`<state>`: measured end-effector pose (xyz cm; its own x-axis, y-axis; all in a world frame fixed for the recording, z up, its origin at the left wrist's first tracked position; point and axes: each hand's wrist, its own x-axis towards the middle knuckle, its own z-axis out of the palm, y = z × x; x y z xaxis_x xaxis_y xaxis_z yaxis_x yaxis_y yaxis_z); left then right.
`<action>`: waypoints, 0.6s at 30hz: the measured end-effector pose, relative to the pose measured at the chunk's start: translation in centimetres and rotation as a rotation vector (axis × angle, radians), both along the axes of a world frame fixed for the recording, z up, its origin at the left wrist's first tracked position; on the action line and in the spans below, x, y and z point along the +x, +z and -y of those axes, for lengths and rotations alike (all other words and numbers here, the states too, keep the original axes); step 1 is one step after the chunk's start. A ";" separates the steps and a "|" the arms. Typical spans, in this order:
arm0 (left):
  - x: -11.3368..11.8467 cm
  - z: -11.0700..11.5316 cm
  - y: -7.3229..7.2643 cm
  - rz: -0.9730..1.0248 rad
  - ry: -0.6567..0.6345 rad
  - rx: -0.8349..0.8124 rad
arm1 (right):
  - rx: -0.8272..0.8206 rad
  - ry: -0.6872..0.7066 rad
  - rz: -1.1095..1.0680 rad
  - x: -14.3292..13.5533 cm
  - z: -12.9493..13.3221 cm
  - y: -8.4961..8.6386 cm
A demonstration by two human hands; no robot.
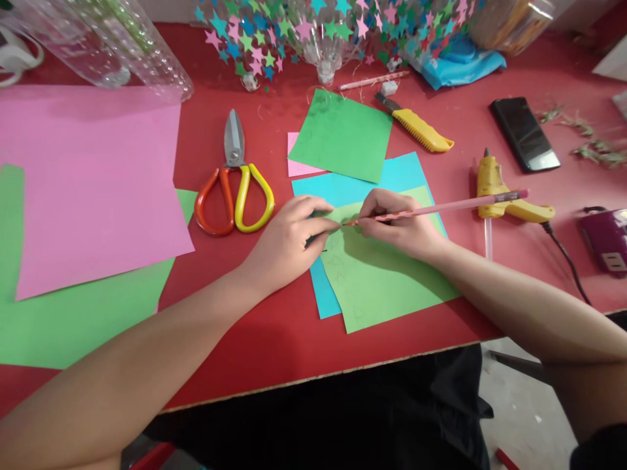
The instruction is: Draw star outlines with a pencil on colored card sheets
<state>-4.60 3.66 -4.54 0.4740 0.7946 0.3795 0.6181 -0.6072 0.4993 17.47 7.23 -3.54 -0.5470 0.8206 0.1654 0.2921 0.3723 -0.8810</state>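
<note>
The red tabletop (274, 339) supports a light-green sheet (392, 287). Your right hand (399, 225) grasps a pink pencil (455, 205) between its fingers; your left hand (294, 235), fingers released, rests at the sheet's left edge.

Light-green sheet (386, 281) partly behind the right hand (392, 222), pencil marks (359, 308) indistinct
</note>
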 end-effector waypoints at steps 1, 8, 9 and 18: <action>0.0 0.0 0.0 0.002 0.001 -0.007 | 0.002 0.004 0.005 0.0 0.0 0.0; 0.1 0.0 0.0 0.014 0.004 0.004 | 0.010 -0.035 -0.020 -0.3 0.0 -0.4; 0.1 0.0 0.0 0.015 0.003 0.009 | 0.000 -0.042 -0.031 -0.3 0.0 -0.4; 0.1 0.0 0.0 0.013 0.013 -0.011 | -0.023 -0.107 -0.041 -0.6 0.2 -0.2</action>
<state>-4.52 3.63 -4.55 0.4587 0.8048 0.3767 0.6193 -0.5936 0.5139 16.88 7.06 -3.74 -0.4489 0.8780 0.1661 0.2931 0.3203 -0.9008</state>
